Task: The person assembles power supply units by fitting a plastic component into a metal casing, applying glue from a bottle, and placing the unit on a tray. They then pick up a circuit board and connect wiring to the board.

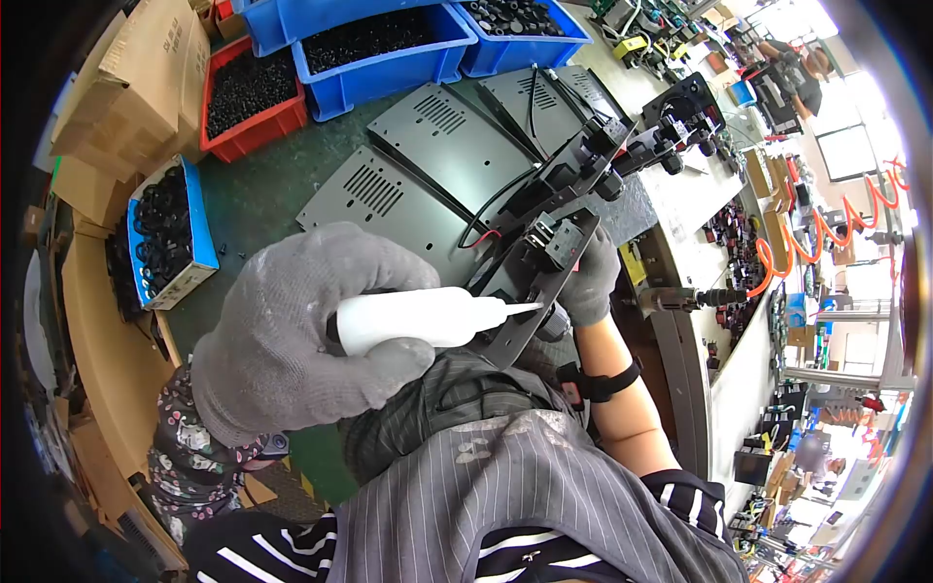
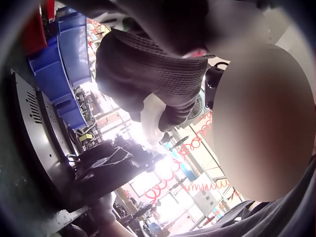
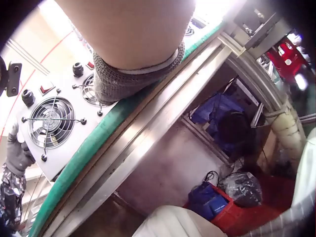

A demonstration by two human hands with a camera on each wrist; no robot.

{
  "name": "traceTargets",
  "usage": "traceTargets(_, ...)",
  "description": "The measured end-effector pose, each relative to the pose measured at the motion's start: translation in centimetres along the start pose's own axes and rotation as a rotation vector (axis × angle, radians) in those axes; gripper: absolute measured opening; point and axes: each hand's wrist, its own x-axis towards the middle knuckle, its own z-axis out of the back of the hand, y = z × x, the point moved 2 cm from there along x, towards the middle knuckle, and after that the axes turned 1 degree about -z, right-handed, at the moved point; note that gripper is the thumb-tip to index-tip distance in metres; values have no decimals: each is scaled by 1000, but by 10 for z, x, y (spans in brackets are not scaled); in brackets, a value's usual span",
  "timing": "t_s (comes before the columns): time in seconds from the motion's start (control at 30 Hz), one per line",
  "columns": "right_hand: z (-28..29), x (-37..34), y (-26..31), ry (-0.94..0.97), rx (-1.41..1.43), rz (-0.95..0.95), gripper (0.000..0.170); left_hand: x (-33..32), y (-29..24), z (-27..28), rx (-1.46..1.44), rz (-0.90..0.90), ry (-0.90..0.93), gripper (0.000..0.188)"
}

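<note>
My gloved left hand (image 1: 301,330) grips a white squeeze bottle (image 1: 418,319), its narrow nozzle pointing right. The nozzle tip overlaps the tilted fan panel (image 1: 510,338) in the head view, close to a black part mounted on it. My gloved right hand (image 1: 593,282) holds that panel from its far side, fingers mostly hidden. In the right wrist view, the panel's pale face shows a fan grille (image 3: 51,123), a red switch (image 3: 46,88) and black cable glands. The left wrist view has the bottle (image 2: 152,116) above the panel (image 2: 108,165).
Grey slotted metal panels (image 1: 437,126) lie on the green bench beyond my hands. Blue bins (image 1: 379,73) and a red bin (image 1: 248,141) of small black parts stand behind. At left are a small box (image 1: 175,233) and cartons (image 1: 146,78). A power driver (image 1: 690,299) hangs at right.
</note>
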Motion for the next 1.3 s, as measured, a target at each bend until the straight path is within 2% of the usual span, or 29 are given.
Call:
traceTargets(0.03, 0, -1, 0, -6, 19, -14, 11, 2, -1, 1, 105, -83, 19, 22)
traceTargets(0.07, 0, 0, 1, -17, 23, -21, 10, 4, -1, 2, 96, -82, 15, 22)
traceTargets(0.13, -4, -3, -5, -17, 12, -21, 9, 8, -10, 5, 408, -248, 10, 24)
traceTargets(0.17, -4, -5, -8, -23, 7, -23, 9, 10, -13, 6, 401, -248, 6, 24)
traceTargets(0.23, -3, -5, -5, -21, 1, -34, 10, 13, -22, 5, 572, -341, 8, 27)
traceTargets(0.43, -3, -6, -8, -21, 8, -103, 10, 17, -27, 3, 619, -476, -64, 27)
traceTargets(0.57, -6, -8, -13, -40, 92, -119, 11, 23, -26, 2, 569, -450, -59, 28)
traceTargets(0.7, -10, -10, -19, -57, 168, -189, 13, 26, -28, 1, 635, -518, -67, 26)
traceTargets(0.77, -7, -10, -19, -27, 82, -140, 14, 26, -34, 4, 655, -523, -52, 25)
traceTargets(0.83, -6, -11, -17, -2, -1, -97, 15, 24, -39, 9, 726, -389, 81, 23)
traceTargets(0.9, -6, -9, -16, 7, 96, -126, 15, 24, -33, 12, 675, -376, 93, 22)
traceTargets(0.97, -6, -8, -12, 33, 37, -132, 13, 27, -22, 14, 623, -368, 110, 21)
traceTargets(1.03, -5, -5, -6, -27, 147, -168, 11, 34, -12, 18, 282, -270, 26, 23)
traceTargets(1.07, -6, -4, -5, -36, 159, -162, 11, 37, -9, 19, -8, -4, 76, 27)
traceTargets(1.1, 0, -1, 2, -70, -22, 28, 11, 47, -14, 19, -11, 80, 115, 31)
traceTargets(1.17, 3, 3, 6, 18, -24, -83, 10, 65, -7, 19, -81, 51, 91, 29)
traceTargets(1.2, 2, 2, 3, 7, -24, -63, 10, 76, -3, 16, -38, -45, 55, 28)
traceTargets(1.3, 0, 0, -2, 18, -57, -27, 10, 104, 2, 10, 48, -18, 43, 25)
